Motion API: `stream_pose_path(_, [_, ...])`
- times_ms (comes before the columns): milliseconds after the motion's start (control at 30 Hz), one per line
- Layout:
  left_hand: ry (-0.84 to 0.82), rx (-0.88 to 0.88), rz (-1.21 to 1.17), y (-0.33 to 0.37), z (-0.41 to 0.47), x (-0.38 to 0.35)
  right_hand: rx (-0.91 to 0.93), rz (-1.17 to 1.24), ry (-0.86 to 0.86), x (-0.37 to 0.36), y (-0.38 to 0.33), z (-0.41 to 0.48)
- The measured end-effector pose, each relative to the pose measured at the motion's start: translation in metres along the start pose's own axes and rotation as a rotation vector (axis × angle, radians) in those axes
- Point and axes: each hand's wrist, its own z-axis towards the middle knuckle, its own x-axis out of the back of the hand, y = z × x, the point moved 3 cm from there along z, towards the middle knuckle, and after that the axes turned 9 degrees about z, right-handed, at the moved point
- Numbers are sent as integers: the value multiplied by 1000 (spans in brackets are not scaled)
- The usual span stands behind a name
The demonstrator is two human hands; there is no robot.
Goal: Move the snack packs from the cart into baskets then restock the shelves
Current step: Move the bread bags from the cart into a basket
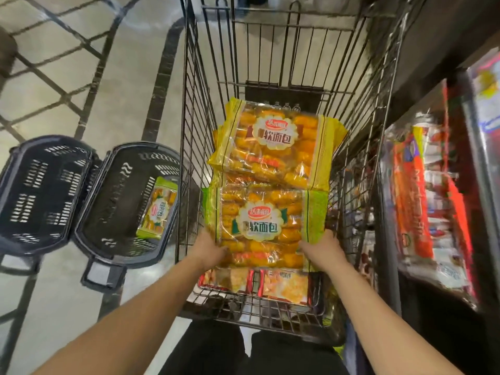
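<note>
Both hands grip the green-edged snack pack (265,226) inside the wire cart (194,104) — left hand (209,250) and right hand (323,250) each with fingers clamped on a near corner. The pack is clear film over golden buns, with a scalloped white label at its middle. Beyond it lies a yellow-edged pack (273,147); red-trimmed packs (284,285) lie beneath. On the floor to the left, a dark basket (119,201) holds one green pack (158,209).

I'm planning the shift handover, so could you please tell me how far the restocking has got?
Done: one green-edged bread pack lies in a black plastic basket. In hand: left hand and right hand grip another green-edged pack. Left: yellow-edged pack, red-edged packs, shelves.
</note>
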Motion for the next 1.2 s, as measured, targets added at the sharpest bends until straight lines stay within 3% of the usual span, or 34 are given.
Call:
stream_pose_path(333, [-34, 81, -220, 2, 6, -1, 1, 223, -41, -15, 8, 5])
stream_pose_path(600, [15, -54, -299, 18, -44, 20, 144, 177, -26, 9, -8, -49])
stream_pose_path(733, [27, -185, -361, 32, -81, 45, 216, 141, 58, 42, -25, -82])
stream_pose_path(933, [151, -320, -505, 41, -136, 86, 359, 220, 127, 73, -51, -120])
stream_pose_path(1200, [319, -312, -569, 1, -168, 109, 535, 226, 163, 64, -80, -160])
